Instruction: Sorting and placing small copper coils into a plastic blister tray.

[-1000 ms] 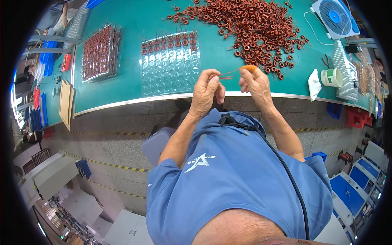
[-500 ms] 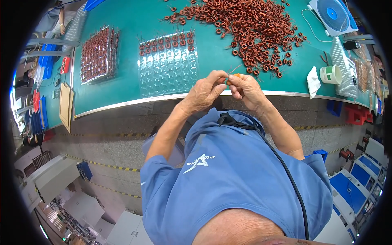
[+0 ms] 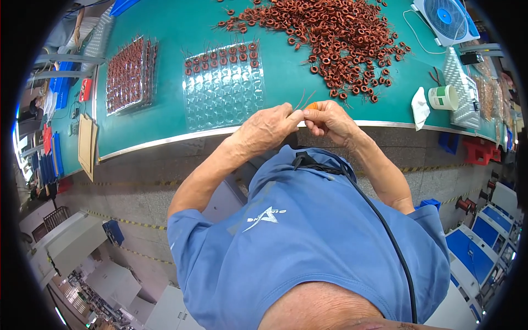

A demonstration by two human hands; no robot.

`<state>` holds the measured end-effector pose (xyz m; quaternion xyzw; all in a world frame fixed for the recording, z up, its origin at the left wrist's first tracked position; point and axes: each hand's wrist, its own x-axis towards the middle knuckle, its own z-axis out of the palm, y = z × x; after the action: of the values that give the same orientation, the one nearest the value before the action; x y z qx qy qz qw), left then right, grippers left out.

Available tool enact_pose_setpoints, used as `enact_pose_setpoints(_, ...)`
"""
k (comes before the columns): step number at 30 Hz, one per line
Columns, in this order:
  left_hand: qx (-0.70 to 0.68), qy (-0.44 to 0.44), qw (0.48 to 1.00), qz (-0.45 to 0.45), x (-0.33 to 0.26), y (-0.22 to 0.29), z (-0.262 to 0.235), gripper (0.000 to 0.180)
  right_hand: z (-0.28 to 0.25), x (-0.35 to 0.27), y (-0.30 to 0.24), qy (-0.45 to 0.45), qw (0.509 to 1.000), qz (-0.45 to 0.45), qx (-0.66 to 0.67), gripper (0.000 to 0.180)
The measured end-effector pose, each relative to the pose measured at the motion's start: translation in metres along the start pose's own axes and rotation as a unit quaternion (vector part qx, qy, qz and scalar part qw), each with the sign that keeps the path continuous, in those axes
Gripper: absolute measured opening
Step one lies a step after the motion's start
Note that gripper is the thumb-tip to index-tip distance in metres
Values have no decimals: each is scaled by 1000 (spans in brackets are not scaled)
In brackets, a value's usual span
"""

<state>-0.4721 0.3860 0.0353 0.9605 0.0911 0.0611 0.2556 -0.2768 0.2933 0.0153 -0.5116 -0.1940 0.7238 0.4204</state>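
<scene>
Close together over the table's front edge, my left hand and my right hand meet at the fingertips, both closed in a pinch. Two thin wire leads stand up from between them, like those on the loose coils; the coil's ring is mostly hidden by my fingers. A small orange piece shows at my right thumb and forefinger; whether it is a finger cover I cannot tell. Ahead on the left lies a clear plastic tray with round pockets, its far rows holding copper-coloured ring coils.
A big heap of ring coils covers the far right of the green table. Stacked filled trays stand at left. To the right are a white cup, a crumpled white cloth and a blue-and-white fan.
My left hand has turned over the fingertips and its elbow has swung outward to the left. The wire leads now point more upright, and the view has shifted slightly.
</scene>
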Motion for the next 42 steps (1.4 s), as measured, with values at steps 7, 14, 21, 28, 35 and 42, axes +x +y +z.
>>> enact_pose_setpoints(7, -232, 142, 949, -159, 3, 11, 22, 30, 19, -16, -13, 111, 981, -93, -131, 23)
enact_pose_setpoints(14, -702, 258, 652, -122, 11, 20, 52, 24, 14, -9, -16, 100, 983, -131, -76, 22)
enact_pose_setpoints(21, -637, 251, 702, -197, 14, 19, 63, 22, 21, -2, -6, 151, 907, -279, -276, 18)
enact_pose_setpoints(28, -626, 285, 694, -212, 19, 24, 64, 22, 17, 3, -15, 139, 911, -251, -297, 17)
enact_pose_setpoints(35, -672, 361, 605, -229, 29, 25, 80, 23, 22, 10, 7, 178, 946, -230, -146, 19)
enact_pose_setpoints(42, -648, 359, 624, -248, 22, 17, 81, 22, 22, 24, 8, 208, 905, -297, -224, 32)
